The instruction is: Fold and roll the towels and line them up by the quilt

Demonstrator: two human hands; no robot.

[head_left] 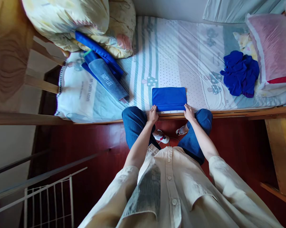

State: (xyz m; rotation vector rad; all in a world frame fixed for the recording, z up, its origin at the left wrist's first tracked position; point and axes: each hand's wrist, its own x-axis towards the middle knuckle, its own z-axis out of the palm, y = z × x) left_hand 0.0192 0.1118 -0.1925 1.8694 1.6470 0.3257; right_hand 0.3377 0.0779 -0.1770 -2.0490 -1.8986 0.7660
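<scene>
A blue cloth [169, 98], folded into a flat rectangle, lies on the bed near its front edge. My left hand [152, 114] is at the cloth's near left corner, fingers pressed together on it. At the near right corner, my right hand [189, 112] grips the cloth's edge in the same way. To the left lies a grey-blue folded towel [108, 77] with "HAPPY LIFE" on it, on top of other folded blue cloths [99, 52]. A crumpled heap of blue fabric [240, 73] rests at the right.
The bed [171, 53] has a patterned sheet and a wooden front rail. A bulky floral quilt [119, 31] sits at the back left, a pink pillow [273, 47] at the right. A white metal rack [48, 196] stands at the lower left. My knees touch the bed's front.
</scene>
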